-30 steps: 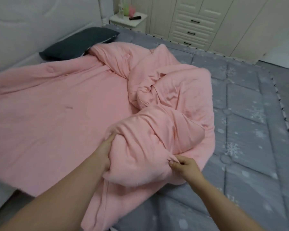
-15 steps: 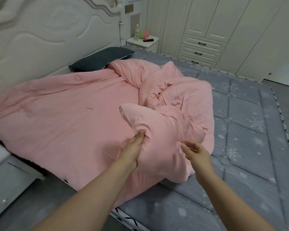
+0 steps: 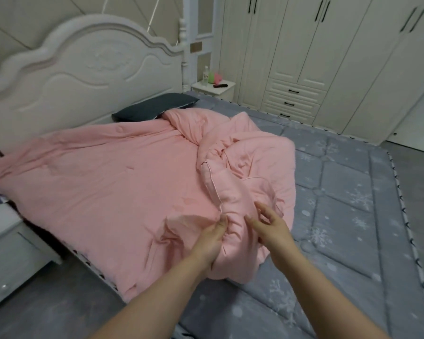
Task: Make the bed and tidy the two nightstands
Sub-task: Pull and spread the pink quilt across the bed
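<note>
Bedroom with a white carved headboard (image 3: 83, 69), a cream wardrobe (image 3: 328, 57) along the far wall, and a bed covered by a grey quilted mattress pad (image 3: 353, 204) with snowflake print.

Compared with half a second ago: view raised and pulled back, more of the headboard and wardrobe visible. Lifted corner of the pink quilt (image 3: 108, 187), held up high then, now lower and folded down toward the bed. Right hand (image 3: 271, 226), then touching the fabric, now just above the bunched fold with fingers spread wide and gripping nothing. Left hand (image 3: 212, 237) still gripping the quilt, thumb and fingers pinched around a fold beside the piped edge.

Pink quilt spread flat over the left half of the bed, up to the headboard, with its left edge hanging over the bed side. Right part crumpled into a twisted heap near the bed centre. Dark pillow (image 3: 154, 107) at the head, partly under the quilt.

Far nightstand (image 3: 214, 88) beside the bedpost, carrying a clear bottle, green and pink items and a dark object, all too small to name. Near nightstand (image 3: 12, 253) at the left edge.
</note>
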